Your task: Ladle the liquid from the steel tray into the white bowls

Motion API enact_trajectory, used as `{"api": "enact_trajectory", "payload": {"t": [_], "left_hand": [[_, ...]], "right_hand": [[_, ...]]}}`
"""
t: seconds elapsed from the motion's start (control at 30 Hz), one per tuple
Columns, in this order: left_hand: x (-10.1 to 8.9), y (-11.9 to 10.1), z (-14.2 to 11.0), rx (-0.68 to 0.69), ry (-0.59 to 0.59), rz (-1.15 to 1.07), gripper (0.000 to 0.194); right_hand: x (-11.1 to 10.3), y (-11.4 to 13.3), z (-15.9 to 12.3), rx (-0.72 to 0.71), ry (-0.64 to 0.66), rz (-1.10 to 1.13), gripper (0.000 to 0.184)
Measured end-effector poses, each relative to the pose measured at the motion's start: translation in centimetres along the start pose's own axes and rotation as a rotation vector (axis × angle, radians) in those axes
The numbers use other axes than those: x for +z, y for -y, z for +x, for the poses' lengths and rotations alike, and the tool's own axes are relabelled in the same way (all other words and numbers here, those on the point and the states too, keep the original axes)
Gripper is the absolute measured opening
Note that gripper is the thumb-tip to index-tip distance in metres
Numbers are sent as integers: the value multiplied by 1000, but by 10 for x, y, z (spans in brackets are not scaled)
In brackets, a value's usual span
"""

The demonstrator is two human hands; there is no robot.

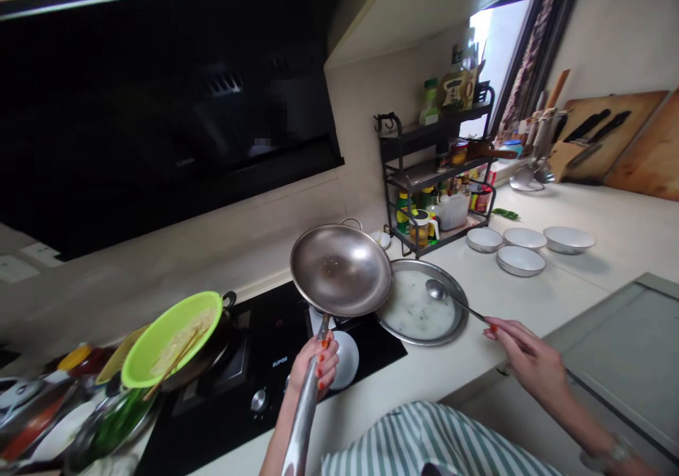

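Note:
My left hand (317,366) is closed around the long metal handle of a wok (339,267), which is held tilted above the stove with its bare inside showing. In my right hand (530,356) is the thin handle of a ladle (437,290). The ladle's bowl hangs over a wide metal basin (462,320) that holds milky white liquid with dark green bits. The basin stands partly on the counter, right of the wok. Beneath my left wrist lies a small white plate (344,363).
On the left, a lime-green colander (172,338) with pale food and chopsticks rests over a dark pan. The black stove (265,363) lies below. Several white bowls (521,260) stand on the right counter, near a black spice rack (424,172). A range hood (159,108) overhangs the stove.

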State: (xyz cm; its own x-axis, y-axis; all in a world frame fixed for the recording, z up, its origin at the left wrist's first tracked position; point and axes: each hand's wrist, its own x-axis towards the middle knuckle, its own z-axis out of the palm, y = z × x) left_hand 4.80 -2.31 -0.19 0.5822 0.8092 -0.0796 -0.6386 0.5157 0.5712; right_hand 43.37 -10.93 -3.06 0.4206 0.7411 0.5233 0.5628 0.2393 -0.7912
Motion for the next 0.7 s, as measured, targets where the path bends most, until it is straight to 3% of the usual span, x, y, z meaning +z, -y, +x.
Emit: {"api": "enact_trajectory", "payload": {"t": [0.2,0.43,0.7], "left_hand": [[-38,-11,-13,46,-56,-246,8],[-69,-17,-21,64,-142,-364,12],[-105,-20,-24,22,-88,-429,14]], "right_hand": [[9,4,-2,119,-22,6,23],[22,13,-8,165,-31,-6,24],[30,17,-18,211,-42,-29,24]]}}
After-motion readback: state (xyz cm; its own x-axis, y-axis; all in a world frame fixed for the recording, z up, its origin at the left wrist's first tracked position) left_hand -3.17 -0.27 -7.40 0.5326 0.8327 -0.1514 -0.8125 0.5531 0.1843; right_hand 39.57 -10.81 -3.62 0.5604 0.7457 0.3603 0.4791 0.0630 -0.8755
